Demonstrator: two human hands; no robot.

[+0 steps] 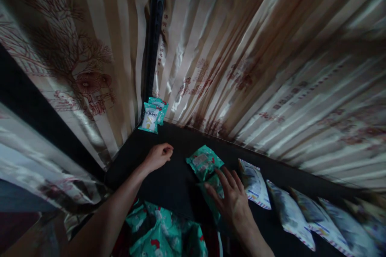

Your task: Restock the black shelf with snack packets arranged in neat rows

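Green packs (165,231) still lie heaped; corner pair (150,118) already stands propped.
Left hand (157,156) curls, seemingly empty; right hand (233,197) spreads over loose packs (205,160).

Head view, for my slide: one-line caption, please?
Right hand at two green bags on a black surface, left hand loosely curled, white bags in a row.

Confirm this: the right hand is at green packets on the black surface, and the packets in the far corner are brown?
Not quite: the colour is wrong. The far-corner packets are green too, as the head view shows. The right hand is indeed at green packets on the black surface.
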